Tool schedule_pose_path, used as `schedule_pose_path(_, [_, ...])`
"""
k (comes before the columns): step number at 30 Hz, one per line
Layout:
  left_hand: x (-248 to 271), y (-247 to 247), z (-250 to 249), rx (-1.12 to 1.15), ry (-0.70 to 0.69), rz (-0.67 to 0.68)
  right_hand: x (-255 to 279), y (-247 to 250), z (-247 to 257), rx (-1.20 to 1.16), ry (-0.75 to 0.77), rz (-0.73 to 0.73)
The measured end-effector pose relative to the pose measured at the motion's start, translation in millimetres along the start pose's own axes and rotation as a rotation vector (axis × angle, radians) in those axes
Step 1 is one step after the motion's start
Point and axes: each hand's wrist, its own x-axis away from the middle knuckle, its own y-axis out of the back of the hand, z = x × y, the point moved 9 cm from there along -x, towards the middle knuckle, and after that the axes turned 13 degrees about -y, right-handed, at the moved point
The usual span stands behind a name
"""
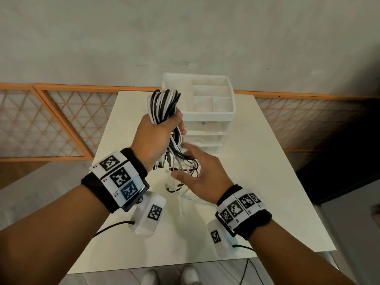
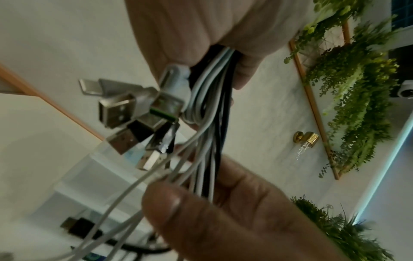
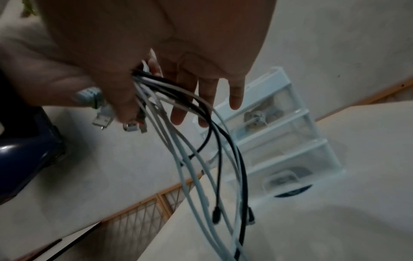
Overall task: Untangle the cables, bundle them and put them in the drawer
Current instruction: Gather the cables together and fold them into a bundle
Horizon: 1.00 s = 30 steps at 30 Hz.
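Looking down from the head view, I see the white table (image 1: 257, 182) filling the middle, with a white drawer unit (image 1: 207, 120) standing at its far edge, its top tray split into compartments and its clear drawers stacked below. Through the clear fronts in the right wrist view I can make out some items, too blurred to name.

My left hand (image 1: 158, 136) is raised over the table, in front of the unit, fist clenched round the cables (image 1: 164, 105). They are a thick mix of black and white cords, folded into a loop that stands up above the fist. Below it the loose tails hang down in an untidy spread, reaching the tabletop.

My right hand (image 1: 202, 171) sits just under the left, fingers straight and spread, palm against the dangling tails; it grasps nothing that I can see.

Smallest of all, a cluster of metal USB plugs (image 2: 125, 113) juts out below the left fist, one showing a green insert.
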Motion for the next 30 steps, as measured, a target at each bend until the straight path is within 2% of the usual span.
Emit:
schedule_pose_path(2, [-3, 1, -4, 0.003, -0.021, 0.001, -5, -4, -14, 0.084, 0.009, -0.071])
schedule_pose_path(5, [-5, 6, -6, 0.019, -0.035, -0.012, -14, 1, -43, 0.150, -0.072, -0.131])
schedule_pose_path(8, [-8, 16, -8, 0.023, -0.040, -0.067, -15, 14, -47, 0.221, -0.116, -0.161])
schedule_pose_path(10, [-11, 22, -11, 0.024, -0.058, -0.108, -12, 14, -49, 0.249, -0.164, -0.119])
schedule_pose_path(14, [-17, 31, -18, 0.028, -0.083, -0.120, -4, 2, -82, 0.296, -0.354, 0.097])
schedule_pose_path(16, [-18, 29, -20, 0.039, -0.085, -0.097, 1, -2, -93, 0.378, -0.369, 0.180])
schedule_pose_path(18, [-17, 25, -20, 0.035, -0.075, -0.064, -2, 4, -81, 0.267, -0.311, 0.161])
schedule_pose_path(22, [-12, 7, -21, -0.001, -0.080, 0.034, -12, 12, -10, 0.041, -0.104, 0.072])
schedule_pose_path(27, [-8, -5, -28, -0.071, -0.135, 0.105, -21, -15, 14, -0.063, -0.159, 0.079])
schedule_pose_path(30, [-6, 0, -27, -0.025, -0.105, 0.101, -20, -24, -12, -0.043, -0.245, 0.109])
